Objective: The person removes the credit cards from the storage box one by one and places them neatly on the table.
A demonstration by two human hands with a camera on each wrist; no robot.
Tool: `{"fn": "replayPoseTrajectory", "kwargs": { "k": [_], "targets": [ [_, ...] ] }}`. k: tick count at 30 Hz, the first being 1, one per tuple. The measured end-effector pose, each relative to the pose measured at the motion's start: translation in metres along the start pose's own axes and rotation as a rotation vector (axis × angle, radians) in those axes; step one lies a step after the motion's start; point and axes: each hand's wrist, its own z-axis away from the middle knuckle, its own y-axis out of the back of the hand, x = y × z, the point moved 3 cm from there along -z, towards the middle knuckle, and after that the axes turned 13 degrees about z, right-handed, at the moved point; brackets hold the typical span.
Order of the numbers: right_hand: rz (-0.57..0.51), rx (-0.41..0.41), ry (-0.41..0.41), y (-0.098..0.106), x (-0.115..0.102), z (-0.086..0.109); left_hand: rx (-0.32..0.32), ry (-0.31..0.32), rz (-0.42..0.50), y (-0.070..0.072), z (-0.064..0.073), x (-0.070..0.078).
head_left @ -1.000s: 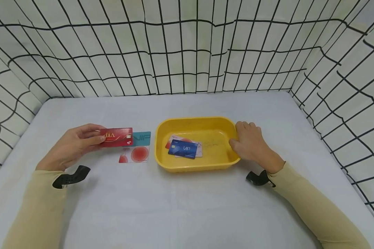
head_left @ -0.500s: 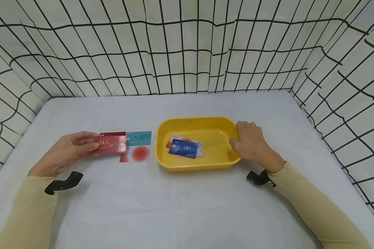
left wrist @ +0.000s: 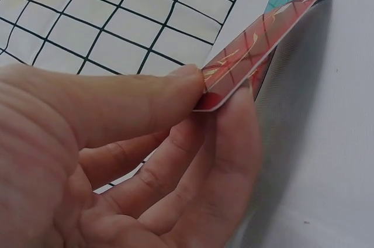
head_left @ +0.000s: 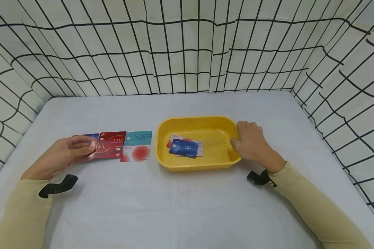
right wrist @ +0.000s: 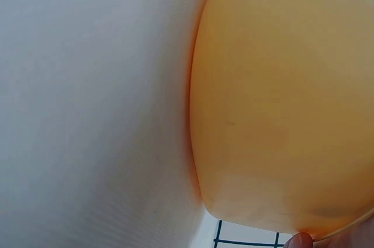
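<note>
Over the past second the left hand (head_left: 57, 154) has drawn the light red card (head_left: 107, 149) left and nearer, uncovering the dark red card (head_left: 112, 135) and part of a dark blue card (head_left: 91, 135) to its left; the tray (head_left: 219, 133) has stayed in place. That hand pinches the light red card's left end, thumb on top and fingers beneath, tilted above the surface (head_left: 187, 207). The dark red card lies just beyond it, partly covered, next to the teal card (head_left: 139, 138); the round-patterned card (head_left: 140, 153) is on the near side of the teal one. The right hand (head_left: 252, 145) grips the tray's right end. On the left in the tray, the blue card (head_left: 184, 148) overlaps a white-and-red card (head_left: 200, 149). Black mesh (head_left: 184, 50) stands along the far side.
</note>
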Motion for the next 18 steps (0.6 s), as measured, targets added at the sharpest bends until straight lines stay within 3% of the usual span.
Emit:
{"fn": "replayPoseTrajectory", "kwargs": {
  "k": [5,18],
  "targets": [
    [0.002,0.001,-0.001,0.0005,-0.0002,0.0003,0.003,0.028,-0.004,-0.0005,0.0022,-0.001],
    [0.0,-0.001,0.004,0.0008,-0.0011,0.0013,0.0,0.029,0.017,-0.0043,0.005,0.0006]
  ]
}}
